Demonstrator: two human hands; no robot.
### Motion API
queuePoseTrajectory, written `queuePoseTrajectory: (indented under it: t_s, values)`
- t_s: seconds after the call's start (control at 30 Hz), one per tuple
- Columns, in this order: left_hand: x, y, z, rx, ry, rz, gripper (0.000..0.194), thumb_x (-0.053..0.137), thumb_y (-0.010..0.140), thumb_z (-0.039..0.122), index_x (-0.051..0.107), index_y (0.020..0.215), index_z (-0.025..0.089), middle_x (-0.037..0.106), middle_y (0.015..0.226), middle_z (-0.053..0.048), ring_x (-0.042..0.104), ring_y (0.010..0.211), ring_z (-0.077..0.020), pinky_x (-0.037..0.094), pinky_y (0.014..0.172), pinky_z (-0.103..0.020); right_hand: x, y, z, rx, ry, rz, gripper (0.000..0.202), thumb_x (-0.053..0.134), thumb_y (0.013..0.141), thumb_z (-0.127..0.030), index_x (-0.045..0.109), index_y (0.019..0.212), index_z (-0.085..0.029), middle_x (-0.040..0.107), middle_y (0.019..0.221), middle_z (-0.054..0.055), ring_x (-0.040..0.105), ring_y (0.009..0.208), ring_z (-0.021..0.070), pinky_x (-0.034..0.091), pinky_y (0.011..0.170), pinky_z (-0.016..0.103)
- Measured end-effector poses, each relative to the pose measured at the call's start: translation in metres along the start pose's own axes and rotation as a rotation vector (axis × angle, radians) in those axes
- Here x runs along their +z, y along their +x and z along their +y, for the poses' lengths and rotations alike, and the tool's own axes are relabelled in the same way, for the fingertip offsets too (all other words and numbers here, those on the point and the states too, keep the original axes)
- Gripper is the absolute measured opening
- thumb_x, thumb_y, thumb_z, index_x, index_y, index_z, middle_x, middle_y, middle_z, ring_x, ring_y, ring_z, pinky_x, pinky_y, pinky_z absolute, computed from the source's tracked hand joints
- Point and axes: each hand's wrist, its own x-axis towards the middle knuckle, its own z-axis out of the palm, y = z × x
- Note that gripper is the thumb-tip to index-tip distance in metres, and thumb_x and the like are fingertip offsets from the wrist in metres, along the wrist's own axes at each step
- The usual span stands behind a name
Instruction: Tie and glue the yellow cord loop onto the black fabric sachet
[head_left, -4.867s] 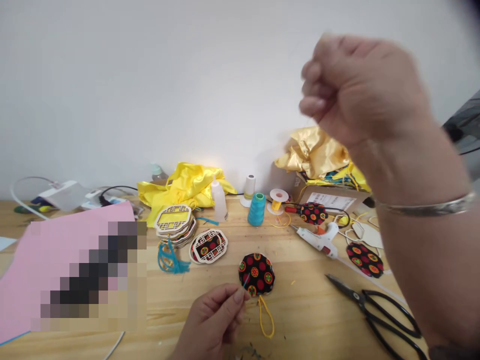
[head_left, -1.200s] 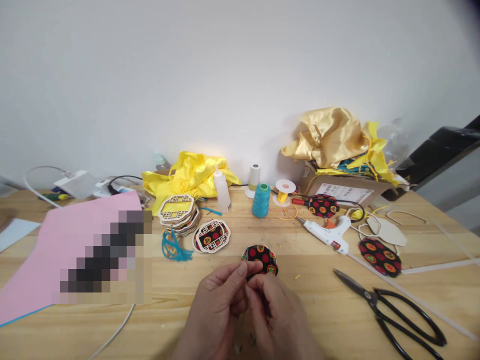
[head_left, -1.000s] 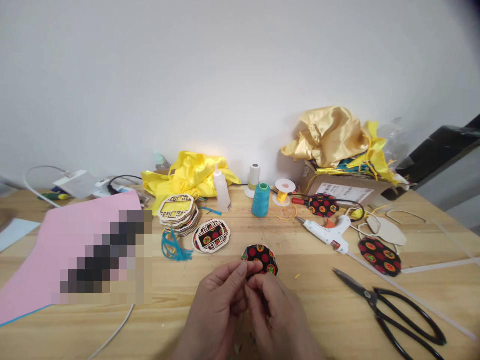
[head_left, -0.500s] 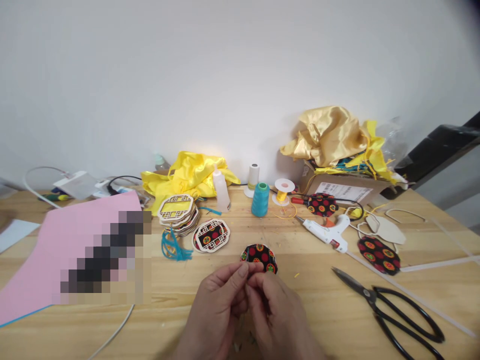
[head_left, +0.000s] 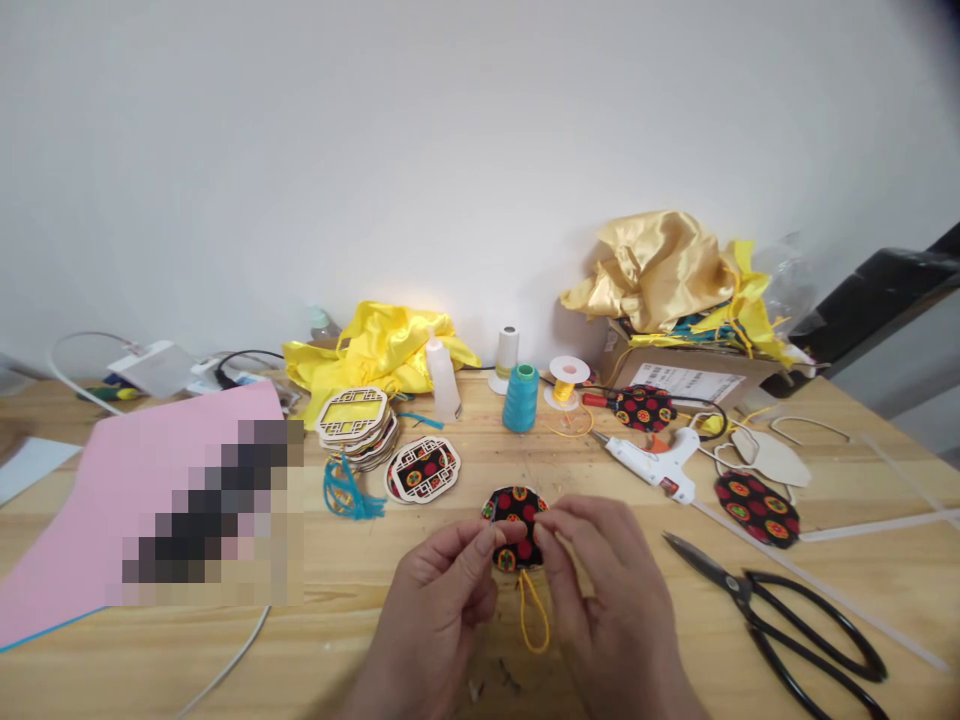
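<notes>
Just beyond my hands lies a rounded patterned fabric piece (head_left: 517, 500), black with red and orange circles. A yellow cord loop (head_left: 534, 615) hangs from its near edge, between my hands. My left hand (head_left: 446, 580) is closed in a pinch, thumb against forefinger, over the piece's left side. My right hand (head_left: 607, 585) pinches at the piece's right side. Whatever the fingertips of either hand hold is too fine to make out. Black-handled scissors (head_left: 741, 592) lie partly open to the right.
Framed fabric piece (head_left: 424, 470), stacked wooden frames (head_left: 352, 415) and blue tassel (head_left: 352, 492) lie left of centre. A teal thread cone (head_left: 520, 400) stands behind. The white glue gun (head_left: 660, 465) lies right, before a box (head_left: 675, 375) of cloth. Pink sheet (head_left: 150, 450) lies left.
My right hand has moved right, away from the left, and the hands are now apart. More of the patterned piece and the yellow cord loop now show. My left hand has barely moved.
</notes>
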Motion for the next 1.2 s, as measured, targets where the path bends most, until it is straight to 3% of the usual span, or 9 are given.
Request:
queuePoseTrajectory:
  t_s: [0.07,0.23,0.33,0.6,0.73,0.87,0.97,1.1,1.2]
  values:
    - [-0.001,0.000,-0.002,0.012,0.029,-0.009,0.019,0.068,0.071,0.029,0.072,0.079,0.013,0.035,0.045,0.008,0.024,0.043,-0.0037,0.018,0.041,-0.016,-0.005,0.007,0.002,0.042,0.050,0.025,0.013,0.054,0.081,-0.016,0.065,0.088,-0.018,0.061,0.086,0.007,0.054,0.084,0.0185,0.045,0.074,0.032]
    - [-0.003,-0.004,-0.005,0.048,0.265,-0.001,0.020,0.066,0.072,0.033,0.072,0.080,0.016,0.037,0.049,0.007,0.027,0.047,-0.0062,0.021,0.043,-0.019,-0.005,0.017,0.001,0.344,0.414,-0.230,0.007,0.062,0.075,-0.021,0.068,0.076,-0.019,0.063,0.077,0.003,0.058,0.076,0.0159,0.047,0.068,0.028]
    - [-0.003,-0.007,-0.003,0.065,0.470,-0.012,0.025,0.062,0.075,0.037,0.072,0.084,0.016,0.035,0.048,0.006,0.027,0.047,-0.0073,0.020,0.043,-0.020,-0.002,0.018,0.001,0.445,0.492,-0.296,0.007,0.065,0.071,-0.022,0.070,0.076,-0.018,0.063,0.076,0.003,0.058,0.074,0.0158,0.045,0.065,0.027]
    - [-0.001,-0.007,0.000,0.111,0.618,-0.049,0.021,0.060,0.077,0.034,0.073,0.078,0.018,0.038,0.046,0.005,0.029,0.045,-0.0081,0.022,0.042,-0.020,-0.003,0.019,-0.002,0.505,0.611,-0.280,0.011,0.063,0.069,-0.017,0.064,0.059,-0.016,0.058,0.064,0.000,0.054,0.066,0.0133,0.043,0.063,0.026]
    - [-0.002,-0.006,0.001,0.130,0.619,-0.097,0.021,0.056,0.079,0.033,0.072,0.084,0.019,0.052,0.056,0.002,0.038,0.050,-0.0099,0.030,0.048,-0.020,-0.008,0.023,-0.002,0.515,0.651,-0.248,0.013,0.061,0.070,-0.017,0.062,0.058,-0.016,0.058,0.064,0.000,0.055,0.067,0.0135,0.044,0.064,0.026]
    - [-0.001,-0.007,0.008,0.236,0.794,-0.107,0.019,0.056,0.080,0.028,0.073,0.083,0.021,0.063,0.068,-0.001,0.053,0.068,-0.0165,0.038,0.063,-0.023,-0.016,0.025,0.001,0.560,0.821,-0.219,0.012,0.060,0.074,-0.022,0.059,0.063,-0.016,0.061,0.069,0.001,0.052,0.058,0.0099,0.044,0.058,0.024]
    - [-0.004,-0.004,0.013,0.316,0.936,-0.112,0.020,0.053,0.081,0.027,0.072,0.078,0.022,0.063,0.069,-0.002,0.055,0.069,-0.0181,0.039,0.065,-0.025,-0.025,0.027,0.001,0.595,1.035,-0.220,0.014,0.060,0.075,-0.026,0.056,0.067,-0.016,0.063,0.073,0.002,0.047,0.047,0.0063,0.040,0.047,0.021]
    - [-0.017,0.009,0.016,0.515,1.170,-0.063,0.022,0.049,0.083,0.027,0.070,0.079,0.022,0.064,0.077,-0.005,0.055,0.084,-0.0224,0.040,0.077,-0.031,-0.039,0.034,-0.002,0.528,1.162,-0.132,0.013,0.061,0.075,-0.023,0.055,0.065,-0.017,0.060,0.067,0.001,0.054,0.051,0.0098,0.040,0.045,0.021]
    - [-0.025,0.014,0.021,0.842,1.260,0.231,0.033,0.050,0.082,0.023,0.058,0.113,0.021,0.050,0.125,-0.010,0.037,0.120,-0.0274,0.024,0.100,-0.043,-0.042,0.037,0.000,0.459,1.066,-0.023,0.012,0.060,0.076,-0.022,0.056,0.065,-0.018,0.060,0.070,0.002,0.057,0.056,0.0116,0.045,0.048,0.023]
